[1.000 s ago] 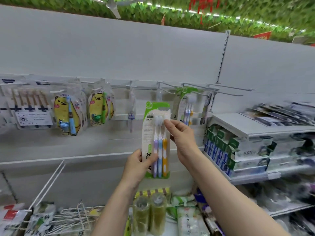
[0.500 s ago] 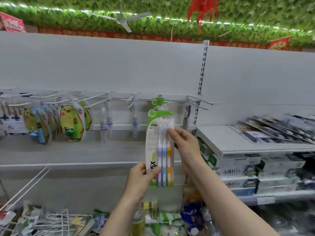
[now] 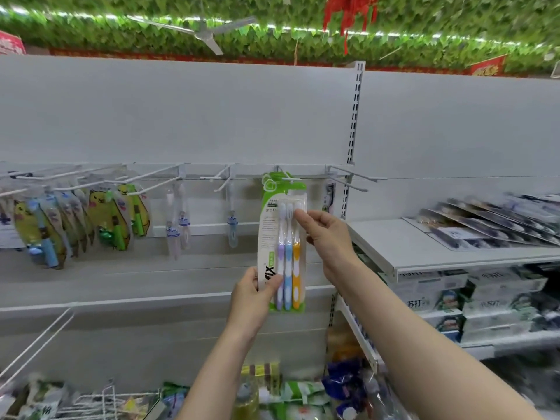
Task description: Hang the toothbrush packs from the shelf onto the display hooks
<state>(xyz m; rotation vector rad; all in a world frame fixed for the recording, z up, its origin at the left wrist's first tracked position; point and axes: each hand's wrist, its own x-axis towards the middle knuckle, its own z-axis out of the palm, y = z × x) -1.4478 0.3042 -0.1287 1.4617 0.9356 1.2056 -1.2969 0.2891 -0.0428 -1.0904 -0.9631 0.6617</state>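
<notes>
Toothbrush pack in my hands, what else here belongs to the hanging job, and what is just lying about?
Part of the job:
- toothbrush pack, gripped low by the left hand, pinched higher by the right hand
- display hook at the pack's top

Just lying about:
- yellow bear packs, already hung
- boxes under the right shelf
- ceiling fan

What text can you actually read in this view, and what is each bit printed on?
"fix": black letters, lower left of the toothbrush pack, partly covered by the left hand; anything before them is hidden.
"苏打": on a box under the right-hand shelf.
Small print beside the right hand on the pack: too small to read.
Red signs along the top: blurred.
Hanging yellow packs: no legible text.
</notes>
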